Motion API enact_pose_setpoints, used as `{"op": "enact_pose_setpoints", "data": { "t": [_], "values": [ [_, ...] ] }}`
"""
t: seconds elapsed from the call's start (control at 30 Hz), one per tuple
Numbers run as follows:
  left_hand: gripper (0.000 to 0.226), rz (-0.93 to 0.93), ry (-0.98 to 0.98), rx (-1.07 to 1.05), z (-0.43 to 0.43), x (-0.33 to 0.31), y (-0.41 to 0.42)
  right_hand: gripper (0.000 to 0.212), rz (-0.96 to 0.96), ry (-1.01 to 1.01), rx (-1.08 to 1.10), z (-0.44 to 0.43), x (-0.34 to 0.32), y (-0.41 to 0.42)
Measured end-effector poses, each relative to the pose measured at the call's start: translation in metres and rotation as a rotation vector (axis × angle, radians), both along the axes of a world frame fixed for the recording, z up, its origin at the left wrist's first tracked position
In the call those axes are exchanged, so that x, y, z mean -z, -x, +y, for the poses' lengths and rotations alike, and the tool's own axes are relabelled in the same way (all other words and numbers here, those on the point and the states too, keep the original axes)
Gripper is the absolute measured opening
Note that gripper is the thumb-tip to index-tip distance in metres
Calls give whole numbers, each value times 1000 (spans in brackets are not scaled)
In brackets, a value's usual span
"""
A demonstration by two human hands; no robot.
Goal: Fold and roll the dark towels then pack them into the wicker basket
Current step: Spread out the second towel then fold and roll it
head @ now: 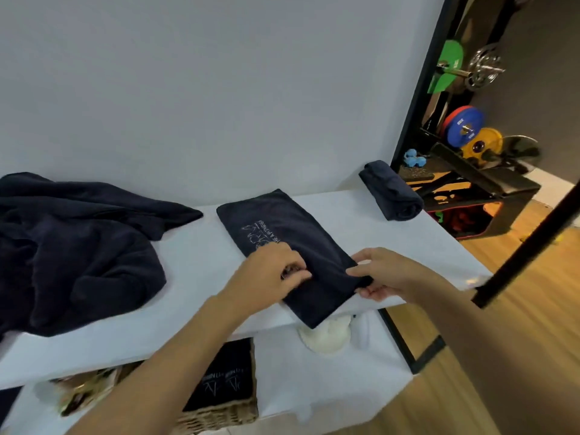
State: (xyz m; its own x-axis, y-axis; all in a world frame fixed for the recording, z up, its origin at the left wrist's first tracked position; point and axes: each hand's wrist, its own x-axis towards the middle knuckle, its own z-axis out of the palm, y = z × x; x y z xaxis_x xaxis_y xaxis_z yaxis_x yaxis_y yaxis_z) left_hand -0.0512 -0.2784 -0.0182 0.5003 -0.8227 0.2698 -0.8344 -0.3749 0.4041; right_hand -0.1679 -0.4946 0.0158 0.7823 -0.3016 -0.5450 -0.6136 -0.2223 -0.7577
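White shelf top [194,296]: folded dark towel [282,233] lies long axis running away from the person, near end under both hands, left hand [270,274] fingers curled pinching it, right hand [386,274] pinching its corner.

Matt cloth towel [282,233]; rough woven wicker basket [219,416]

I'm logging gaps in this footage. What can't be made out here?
Head view:
Basket: mostly hidden by the tabletop and left arm; fill unknown.
Print on the towel: too small, partly under the left hand.
White lump below: cut by the towel's corner.
Towel pile: runs off the left edge; count unclear.
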Motion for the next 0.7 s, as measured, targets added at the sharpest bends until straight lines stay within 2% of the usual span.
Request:
{"op": "enact_pose_setpoints", "data": {
  "t": [0.07,0.13,0.2,0.27,0.33,0.4,0.43,0.5,0.53,0.57,0.63,0.7],
  "values": [
    [57,-23,-92,87,12,15,39,20,-26,-17,11,6,1,15],
    [71,-215,-167,95,25,30,60,24,-84,17,48,6,1,24],
    [60,-398,-165,54,29,40,68,28,-133,45,104,2,-1,29],
    [41,-492,-78,38,28,43,68,35,-145,53,115,0,-2,31],
    [20,-536,-3,28,30,40,67,41,-122,82,64,0,0,35],
    [15,-501,20,-22,40,35,68,42,-93,150,-13,2,7,40],
    [13,-466,16,-48,47,32,70,41,-79,238,-59,4,12,43],
    [9,-417,-10,-95,58,29,76,41,-81,609,-151,7,23,49],
    [11,-411,-25,-113,60,29,79,41,-171,809,-171,9,29,52],
    [14,-409,-39,-134,60,30,82,41,-348,920,-201,14,35,56],
    [19,-408,-65,-163,54,28,89,50,-651,970,-401,29,45,64],
    [20,-378,-68,-180,47,25,93,66,-701,1163,-596,39,61,64]
  ]
}}
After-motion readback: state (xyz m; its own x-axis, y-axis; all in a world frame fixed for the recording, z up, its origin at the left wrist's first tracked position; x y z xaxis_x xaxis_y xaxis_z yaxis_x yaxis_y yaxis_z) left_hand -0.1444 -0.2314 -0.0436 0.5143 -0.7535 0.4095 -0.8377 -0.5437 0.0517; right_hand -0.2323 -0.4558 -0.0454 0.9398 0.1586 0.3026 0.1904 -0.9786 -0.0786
